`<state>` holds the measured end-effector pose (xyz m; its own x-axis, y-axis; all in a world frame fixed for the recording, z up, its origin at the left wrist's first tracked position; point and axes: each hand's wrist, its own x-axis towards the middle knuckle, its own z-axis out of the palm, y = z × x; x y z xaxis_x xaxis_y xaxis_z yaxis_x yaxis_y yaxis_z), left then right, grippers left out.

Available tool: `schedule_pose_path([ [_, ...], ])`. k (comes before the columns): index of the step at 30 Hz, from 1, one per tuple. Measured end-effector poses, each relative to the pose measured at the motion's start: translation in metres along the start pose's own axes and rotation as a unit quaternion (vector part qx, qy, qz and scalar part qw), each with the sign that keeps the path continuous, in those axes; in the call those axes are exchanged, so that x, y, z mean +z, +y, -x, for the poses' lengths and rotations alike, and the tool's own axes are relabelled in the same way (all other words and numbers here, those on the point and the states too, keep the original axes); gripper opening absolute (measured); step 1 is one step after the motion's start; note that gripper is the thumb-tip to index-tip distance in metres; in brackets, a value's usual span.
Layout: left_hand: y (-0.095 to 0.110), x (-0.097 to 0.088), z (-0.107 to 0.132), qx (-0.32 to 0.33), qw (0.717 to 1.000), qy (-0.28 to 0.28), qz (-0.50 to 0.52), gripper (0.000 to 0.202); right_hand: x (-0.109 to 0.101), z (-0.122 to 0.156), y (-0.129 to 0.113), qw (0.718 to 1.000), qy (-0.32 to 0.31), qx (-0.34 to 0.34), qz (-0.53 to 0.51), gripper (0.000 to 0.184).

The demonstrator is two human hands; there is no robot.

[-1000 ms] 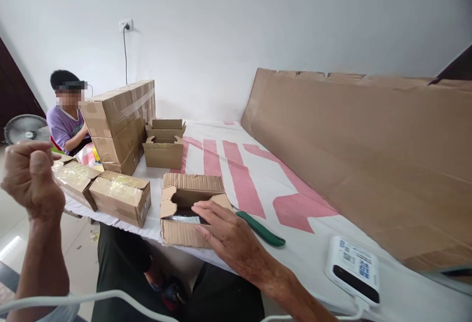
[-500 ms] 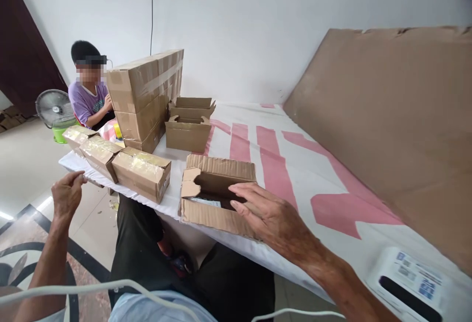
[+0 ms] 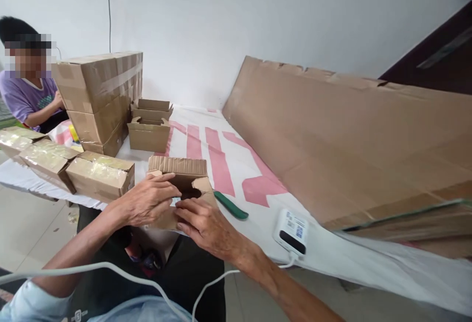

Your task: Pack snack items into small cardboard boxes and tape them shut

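A small open cardboard box (image 3: 180,168) sits at the near edge of the white and pink table cover (image 3: 206,145). My left hand (image 3: 149,199) rests on the box's near left side, fingers curled against the flap. My right hand (image 3: 206,226) presses on the box's near right side, fingers bent on the cardboard. Something pale shows inside the opening between my fingertips; I cannot name it. A green-handled tool (image 3: 230,205) lies just right of the box.
Three taped boxes (image 3: 99,174) lie in a row at the left. A taller stack of taped cartons (image 3: 99,96) and two open boxes (image 3: 149,132) stand behind. A large cardboard sheet (image 3: 332,130) leans at the right. A white power bank (image 3: 292,231) lies near the edge. A seated person (image 3: 25,96) is at far left.
My left hand came down from the raised position at the left and now rests on the box. My right hand drew back to the box's near side. The view swung.
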<state>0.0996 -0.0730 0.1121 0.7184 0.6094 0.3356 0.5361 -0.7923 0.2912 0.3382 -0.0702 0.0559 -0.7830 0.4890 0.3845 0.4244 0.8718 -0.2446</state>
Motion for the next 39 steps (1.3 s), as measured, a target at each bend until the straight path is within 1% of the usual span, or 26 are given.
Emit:
schedule_pose_path([
  [1,-0.006,0.009,-0.008,0.001,0.999,-0.036,-0.035,0.03,0.001,0.002,0.0,1.0,0.01,-0.007,0.004,0.021],
  [2,-0.011,0.015,-0.013,-0.004,0.996,-0.06,-0.072,0.031,0.001,0.005,0.0,1.0,0.018,-0.013,0.008,0.024],
  [3,-0.015,0.018,-0.015,-0.015,0.992,-0.069,-0.108,0.032,0.001,0.008,0.0,0.999,0.023,-0.018,0.013,0.025],
  [5,-0.018,0.017,-0.009,-0.042,0.984,-0.055,-0.162,0.031,0.001,0.014,0.001,0.999,0.028,-0.019,0.02,0.024],
  [8,-0.016,0.003,0.018,-0.072,0.979,-0.004,-0.188,0.026,0.003,0.025,0.0,0.999,0.041,-0.026,0.021,0.022],
  [10,-0.014,-0.001,0.04,-0.091,0.976,0.024,-0.195,0.026,0.004,0.03,-0.002,0.997,0.061,-0.037,0.014,0.022],
  [11,-0.013,0.0,0.051,-0.097,0.975,0.034,-0.199,0.03,0.004,0.031,-0.003,0.997,0.069,-0.039,0.007,0.023],
  [13,-0.012,0.009,0.069,-0.106,0.972,0.046,-0.203,0.046,0.002,0.03,-0.003,0.998,0.065,-0.016,-0.015,0.023],
  [15,-0.012,0.021,0.081,-0.116,0.972,0.053,-0.197,0.061,-0.002,0.024,-0.001,0.999,0.025,0.038,-0.027,0.022],
  [16,-0.013,0.027,0.084,-0.121,0.972,0.057,-0.193,0.064,-0.004,0.018,0.001,0.997,-0.006,0.069,-0.025,0.022],
  [18,-0.015,0.035,0.086,-0.125,0.973,0.064,-0.184,0.064,-0.006,0.001,0.01,0.99,-0.074,0.122,-0.007,0.018],
  [20,-0.017,0.04,0.086,-0.125,0.975,0.069,-0.172,0.064,-0.004,-0.021,0.023,0.981,-0.124,0.148,0.01,0.015],
  [22,-0.02,0.042,0.083,-0.132,0.976,0.071,-0.161,0.064,0.002,-0.045,0.038,0.973,-0.178,0.149,0.017,0.02],
  [23,-0.021,0.042,0.082,-0.139,0.975,0.071,-0.157,0.064,0.007,-0.056,0.046,0.965,-0.217,0.144,0.017,0.022],
  [25,-0.021,0.044,0.078,-0.161,0.974,0.067,-0.148,0.065,0.017,-0.074,0.056,0.945,-0.295,0.14,0.018,0.024],
  [26,-0.02,0.045,0.076,-0.173,0.973,0.065,-0.141,0.065,0.023,-0.081,0.059,0.937,-0.32,0.139,0.021,0.023],
  [27,-0.018,0.046,0.075,-0.185,0.972,0.063,-0.132,0.067,0.028,-0.086,0.06,0.933,-0.333,0.136,0.024,0.023],
  [29,-0.014,0.047,0.071,-0.21,0.969,0.063,-0.115,0.071,0.038,-0.091,0.059,0.932,-0.34,0.122,0.031,0.026],
  [31,-0.01,0.048,0.067,-0.233,0.965,0.063,-0.104,0.075,0.042,-0.091,0.057,0.933,-0.341,0.109,0.037,0.026],
  [33,-0.007,0.05,0.064,-0.257,0.959,0.063,-0.098,0.076,0.034,-0.09,0.057,0.933,-0.339,0.111,0.05,0.023],
  [35,-0.006,0.051,0.064,-0.275,0.955,0.068,-0.092,0.075,0.014,-0.088,0.059,0.936,-0.323,0.133,0.045,0.022],
  [36,-0.007,0.053,0.064,-0.279,0.953,0.075,-0.089,0.074,0.0,-0.086,0.059,0.941,-0.302,0.151,0.02,0.023],
  [37,-0.008,0.054,0.065,-0.28,0.953,0.084,-0.086,0.072,-0.015,-0.084,0.059,0.949,-0.266,0.17,-0.022,0.024],
  [38,-0.01,0.055,0.066,-0.276,0.953,0.093,-0.08,0.069,-0.029,-0.081,0.058,0.955,-0.216,0.187,-0.084,0.025],
  [39,-0.013,0.055,0.067,-0.269,0.955,0.103,-0.073,0.063,-0.042,-0.078,0.056,0.953,-0.161,0.2,-0.162,0.025],
])
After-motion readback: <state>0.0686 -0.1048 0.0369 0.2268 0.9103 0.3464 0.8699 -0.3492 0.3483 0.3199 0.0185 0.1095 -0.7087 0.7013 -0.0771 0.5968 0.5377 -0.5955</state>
